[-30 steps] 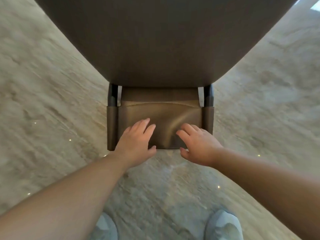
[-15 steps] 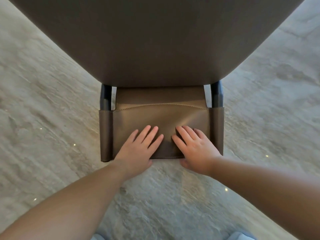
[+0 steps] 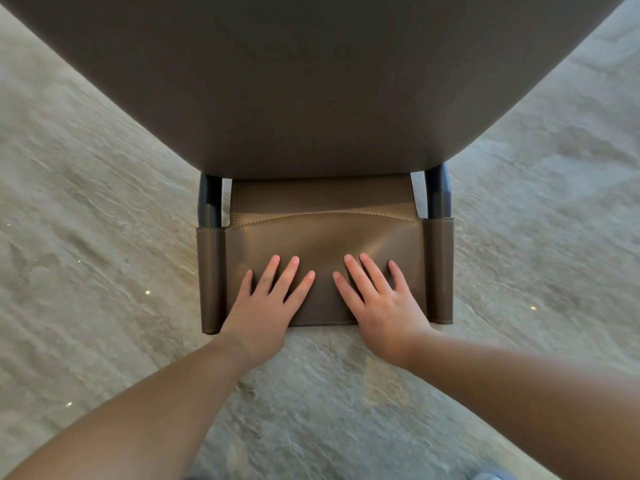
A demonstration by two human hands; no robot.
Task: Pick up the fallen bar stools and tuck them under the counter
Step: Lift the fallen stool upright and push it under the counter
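Across twelve o'clock, worktop (image 3: 311, 81) overhanging, pale stone floor (image 3: 86, 237) either side. Below its edge at centre, bar stool (image 3: 325, 233) upright, seat hidden beneath, brown leather backrest facing up between dark posts. Toward seven o'clock, left hand (image 3: 266, 306) flat on the backrest, fingers straight and spread; toward five o'clock, right hand (image 3: 384, 306) likewise, gripping nothing. Best pushed evenly with both palms, straight toward twelve, stopping before backrest meets worktop edge.

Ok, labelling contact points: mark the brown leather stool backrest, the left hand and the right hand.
Brown leather stool backrest (image 3: 322, 233), head view, upper panel.
Left hand (image 3: 265, 306), head view, back of hand.
Right hand (image 3: 384, 308), head view, back of hand.
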